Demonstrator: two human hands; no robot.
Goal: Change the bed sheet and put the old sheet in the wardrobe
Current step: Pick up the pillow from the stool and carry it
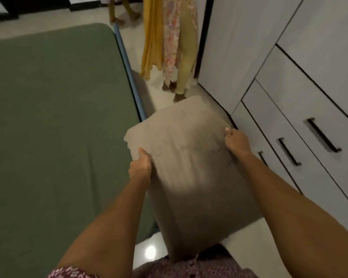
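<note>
While both hands, left (140,167) and right (236,142), pinch the folded beige sheet (191,177) taut, it hangs ready for another fold.

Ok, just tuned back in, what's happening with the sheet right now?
The person holds a folded beige sheet in the aisle between bed and wardrobe, left hand and right hand each gripping a side. A green sheet already covers the bed. The wardrobe's doors and drawers look closed. Another person stands further down the aisle.
</note>
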